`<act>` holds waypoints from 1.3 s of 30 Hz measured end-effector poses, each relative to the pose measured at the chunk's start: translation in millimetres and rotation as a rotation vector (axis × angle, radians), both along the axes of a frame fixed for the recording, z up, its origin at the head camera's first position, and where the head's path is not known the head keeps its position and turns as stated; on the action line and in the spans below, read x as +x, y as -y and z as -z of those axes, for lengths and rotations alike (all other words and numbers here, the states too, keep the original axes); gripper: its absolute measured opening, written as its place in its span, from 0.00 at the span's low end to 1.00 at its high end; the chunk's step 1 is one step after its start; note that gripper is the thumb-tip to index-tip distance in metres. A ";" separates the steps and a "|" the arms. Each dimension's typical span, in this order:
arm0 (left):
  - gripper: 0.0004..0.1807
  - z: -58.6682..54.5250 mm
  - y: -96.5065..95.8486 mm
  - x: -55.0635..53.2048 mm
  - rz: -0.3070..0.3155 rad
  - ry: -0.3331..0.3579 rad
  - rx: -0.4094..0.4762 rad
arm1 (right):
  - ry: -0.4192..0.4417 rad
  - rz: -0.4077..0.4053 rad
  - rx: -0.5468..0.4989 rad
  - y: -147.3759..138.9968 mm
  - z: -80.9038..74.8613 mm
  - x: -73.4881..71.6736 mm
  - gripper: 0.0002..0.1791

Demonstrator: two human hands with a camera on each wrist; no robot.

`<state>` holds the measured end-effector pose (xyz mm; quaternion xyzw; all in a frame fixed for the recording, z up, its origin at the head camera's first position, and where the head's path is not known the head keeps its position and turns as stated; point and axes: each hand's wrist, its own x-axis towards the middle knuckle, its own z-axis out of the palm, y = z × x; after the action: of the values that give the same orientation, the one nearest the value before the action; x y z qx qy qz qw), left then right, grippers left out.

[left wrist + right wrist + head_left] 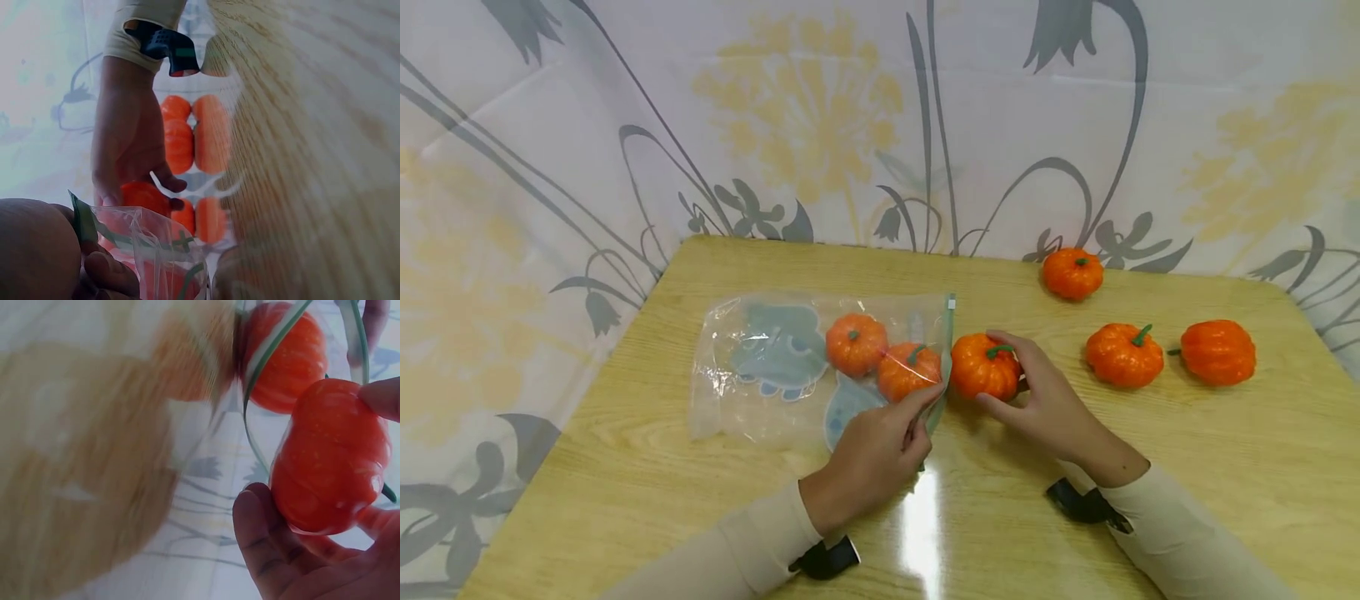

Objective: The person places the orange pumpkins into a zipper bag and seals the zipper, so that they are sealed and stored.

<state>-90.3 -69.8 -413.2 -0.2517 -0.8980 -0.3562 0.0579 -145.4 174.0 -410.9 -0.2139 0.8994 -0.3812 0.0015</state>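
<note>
A clear zip bag [722, 417] with blue cartoon prints lies on the table, its green-edged mouth facing right. Inside it are two small orange pumpkins, one pumpkin [856, 345] deeper in and another pumpkin [908, 372] near the mouth. My left hand [876, 454] pinches the near side of the bag's mouth. In my right hand [1048, 400] a third pumpkin [981, 367] with a green stem is gripped between thumb and fingers, right at the opening. The right wrist view shows this held pumpkin [331, 459] before the parted green edges [275, 347] of the bag.
Three more pumpkins stand on the right of the wooden table [1000, 517]: one pumpkin [1072, 273] at the back, a pumpkin [1124, 356] nearer, and a pumpkin [1217, 352] lying on its side. A floral curtain [820, 108] hangs behind the table.
</note>
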 end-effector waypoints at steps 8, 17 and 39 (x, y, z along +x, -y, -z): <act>0.28 1.9 -1.0 0.4 0.013 -0.039 0.001 | -0.030 -0.030 0.012 1.7 2.5 2.5 0.43; 0.28 4.9 -2.2 1.0 0.065 -0.051 0.030 | -0.025 -0.056 0.001 4.3 4.4 4.9 0.45; 0.27 3.3 -3.7 6.8 0.167 -0.034 0.054 | 0.043 -0.094 -0.079 10.6 5.9 5.4 0.42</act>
<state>-83.5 -66.2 -416.4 -0.3300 -0.8629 -0.3794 0.0503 -140.0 163.4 -416.8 -0.2472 0.8724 -0.4206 0.0304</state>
